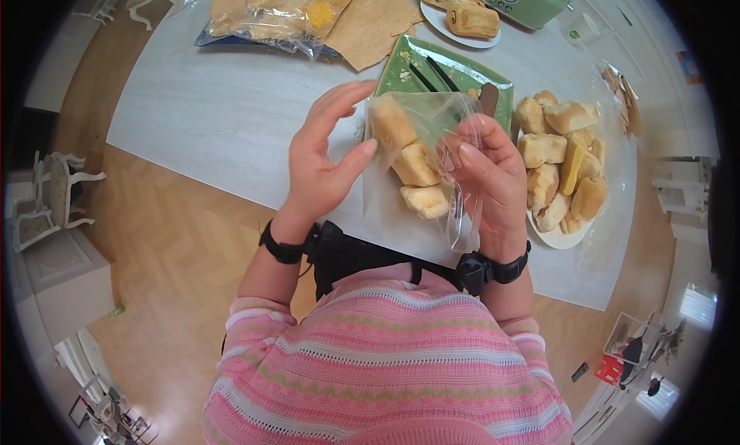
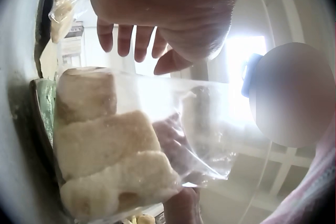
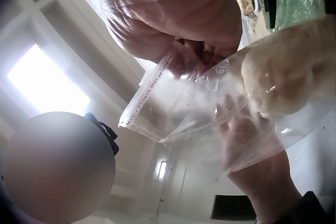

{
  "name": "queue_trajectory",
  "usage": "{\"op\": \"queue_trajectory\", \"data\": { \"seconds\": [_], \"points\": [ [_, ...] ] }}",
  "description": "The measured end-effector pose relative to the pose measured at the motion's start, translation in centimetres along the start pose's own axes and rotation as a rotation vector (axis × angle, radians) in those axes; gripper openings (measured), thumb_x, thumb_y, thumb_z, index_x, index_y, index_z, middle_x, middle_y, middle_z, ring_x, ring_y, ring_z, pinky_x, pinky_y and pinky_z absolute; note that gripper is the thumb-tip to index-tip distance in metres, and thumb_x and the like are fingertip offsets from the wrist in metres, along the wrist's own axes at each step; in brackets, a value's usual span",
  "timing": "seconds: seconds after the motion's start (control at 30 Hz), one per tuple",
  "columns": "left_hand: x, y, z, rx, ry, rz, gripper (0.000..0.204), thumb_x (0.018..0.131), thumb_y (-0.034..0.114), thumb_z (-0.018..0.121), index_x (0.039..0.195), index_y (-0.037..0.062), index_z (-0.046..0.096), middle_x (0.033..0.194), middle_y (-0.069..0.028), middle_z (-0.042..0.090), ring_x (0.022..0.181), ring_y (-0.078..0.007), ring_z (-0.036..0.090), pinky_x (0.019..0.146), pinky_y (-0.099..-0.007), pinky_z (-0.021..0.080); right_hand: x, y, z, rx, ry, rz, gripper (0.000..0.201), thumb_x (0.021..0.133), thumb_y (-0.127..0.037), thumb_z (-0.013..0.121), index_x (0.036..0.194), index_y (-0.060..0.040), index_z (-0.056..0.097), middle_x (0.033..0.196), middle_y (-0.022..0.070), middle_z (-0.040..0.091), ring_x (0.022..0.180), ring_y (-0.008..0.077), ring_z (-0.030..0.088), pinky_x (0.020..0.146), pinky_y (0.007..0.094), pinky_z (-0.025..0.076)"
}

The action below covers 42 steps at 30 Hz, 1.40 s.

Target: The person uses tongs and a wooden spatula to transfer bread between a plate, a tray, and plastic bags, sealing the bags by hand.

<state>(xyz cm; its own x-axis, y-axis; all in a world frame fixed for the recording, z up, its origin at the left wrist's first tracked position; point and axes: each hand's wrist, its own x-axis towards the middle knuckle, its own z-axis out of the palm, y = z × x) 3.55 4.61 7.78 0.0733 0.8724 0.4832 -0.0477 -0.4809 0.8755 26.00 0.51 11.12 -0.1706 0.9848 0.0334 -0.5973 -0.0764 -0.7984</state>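
A clear plastic bag (image 1: 433, 106) with three bread rolls (image 1: 418, 164) inside hangs over the front of the table. My right hand (image 1: 493, 171) pinches the bag near its mouth, the film gathered between thumb and curled fingers. On the other side of the bag, my left hand (image 1: 327, 152) is held up with its fingers extended and thumb apart, holding nothing. In the left wrist view the rolls (image 2: 107, 140) lie stacked against one another behind the film. Printed lettering runs along the bag's edge strip (image 3: 149, 85) in the right wrist view.
A green square plate (image 1: 493, 75) with crumbs and dark-handled utensils sits behind the bag. To the right, a white plate (image 1: 561, 241) carries several rolls and a yellow object (image 1: 572, 167). Farther back are filled plastic bags (image 1: 285, 17), brown paper (image 1: 370, 29), a plate of pastries (image 1: 472, 40) and a green toaster (image 1: 528, 2).
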Motion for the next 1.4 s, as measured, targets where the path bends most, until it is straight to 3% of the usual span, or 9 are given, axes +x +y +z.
{"op": "queue_trajectory", "data": {
  "seconds": [0.1, 0.17, 0.3, 0.57, 0.8, 0.87, 1.03, 1.17, 1.4],
  "points": [
    [2.1, -0.8, -0.6, 0.022, -0.264, 0.003, 0.053, 0.085, 0.003, 0.066, 0.137, -0.0027, 0.055, 0.148, -0.0143, 0.051, 0.138, -0.0225, 0.047, 0.106, -0.0372, 0.040, 0.0, -0.4, 0.2, -0.086, -0.004, 0.054, 0.028, 0.094, -0.005, 0.067, 0.120, -0.0002, 0.061, 0.099, 0.0048, 0.065, 0.085, 0.0116, 0.059, 0.072, 0.0267, 0.047],
    [2.9, -1.6, -0.8, -0.041, -0.500, 0.006, 0.049, 0.088, 0.006, 0.066, 0.136, -0.0006, 0.058, 0.140, -0.0125, 0.059, 0.129, -0.0202, 0.055, 0.100, -0.0330, 0.045, 0.0, -0.6, 0.5, -0.077, -0.020, 0.055, 0.028, 0.094, -0.005, 0.067, 0.120, 0.0000, 0.061, 0.100, 0.0045, 0.065, 0.085, 0.0107, 0.059, 0.072, 0.0260, 0.047],
    [2.4, -1.8, -0.5, -0.196, -0.561, -0.252, 0.036, 0.092, 0.011, 0.068, 0.128, 0.0052, 0.067, 0.120, -0.0113, 0.071, 0.117, -0.0182, 0.063, 0.098, -0.0319, 0.050, 0.0, -1.0, -0.1, -0.016, -0.011, 0.084, 0.028, 0.094, -0.006, 0.066, 0.121, 0.0003, 0.061, 0.100, 0.0044, 0.066, 0.084, 0.0101, 0.060, 0.073, 0.0247, 0.047],
    [0.8, -2.3, 1.3, -0.054, -0.201, -0.009, 0.026, 0.106, 0.015, 0.052, 0.112, -0.0034, 0.069, 0.092, -0.0093, 0.076, 0.084, -0.0153, 0.072, 0.078, -0.0256, 0.055, 0.4, -1.6, -0.9, -0.080, 0.144, -0.037, 0.031, 0.096, -0.005, 0.062, 0.125, 0.0024, 0.059, 0.100, 0.0062, 0.065, 0.084, 0.0133, 0.061, 0.075, 0.0266, 0.049],
    [0.4, -1.8, 1.6, -0.190, -0.006, -0.084, 0.029, 0.108, 0.018, 0.047, 0.102, -0.0037, 0.065, 0.083, -0.0084, 0.072, 0.078, -0.0137, 0.071, 0.074, -0.0259, 0.054, -0.4, -2.3, -2.7, -0.105, 0.086, -0.208, 0.043, 0.100, -0.019, 0.056, 0.137, 0.0048, 0.051, 0.117, 0.0150, 0.063, 0.110, 0.0225, 0.060, 0.093, 0.0364, 0.049],
    [0.6, -1.6, 1.4, -0.132, 0.066, -0.151, 0.034, 0.111, 0.021, 0.039, 0.100, -0.0040, 0.059, 0.085, -0.0142, 0.069, 0.074, -0.0199, 0.069, 0.073, -0.0321, 0.056, -1.1, -1.9, -2.7, -0.076, 0.056, -0.215, 0.048, 0.100, -0.022, 0.057, 0.138, 0.0053, 0.050, 0.123, 0.0172, 0.062, 0.116, 0.0250, 0.059, 0.097, 0.0392, 0.048],
    [0.9, -1.7, 1.4, -0.202, 0.152, -0.235, 0.036, 0.111, 0.022, 0.037, 0.098, -0.0032, 0.059, 0.081, -0.0140, 0.069, 0.072, -0.0206, 0.069, 0.072, -0.0319, 0.056, -1.9, -0.5, -2.9, -0.239, -0.045, -0.244, 0.047, 0.092, -0.017, 0.070, 0.133, 0.0020, 0.057, 0.132, 0.0175, 0.060, 0.123, 0.0277, 0.056, 0.102, 0.0402, 0.046],
    [0.3, -3.2, 1.6, -0.196, 0.171, -0.252, 0.036, 0.110, 0.023, 0.042, 0.101, -0.0059, 0.062, 0.082, -0.0116, 0.071, 0.074, -0.0143, 0.068, 0.072, -0.0263, 0.054, -1.9, 0.0, -2.8, -0.512, 0.179, -0.248, 0.016, 0.093, 0.000, 0.066, 0.109, 0.0014, 0.069, 0.116, 0.0120, 0.068, 0.109, 0.0172, 0.063, 0.094, 0.0315, 0.050],
    [-0.2, -3.3, 1.0, -0.260, 0.141, -0.316, 0.034, 0.110, 0.024, 0.040, 0.106, -0.0036, 0.058, 0.079, -0.0127, 0.068, 0.074, -0.0215, 0.069, 0.071, -0.0320, 0.055, -1.1, 1.1, -3.1, -0.423, 0.448, -0.344, 0.010, 0.097, -0.009, 0.067, 0.103, -0.0019, 0.065, 0.102, 0.0058, 0.070, 0.088, 0.0113, 0.066, 0.076, 0.0245, 0.055]
  ]
}}
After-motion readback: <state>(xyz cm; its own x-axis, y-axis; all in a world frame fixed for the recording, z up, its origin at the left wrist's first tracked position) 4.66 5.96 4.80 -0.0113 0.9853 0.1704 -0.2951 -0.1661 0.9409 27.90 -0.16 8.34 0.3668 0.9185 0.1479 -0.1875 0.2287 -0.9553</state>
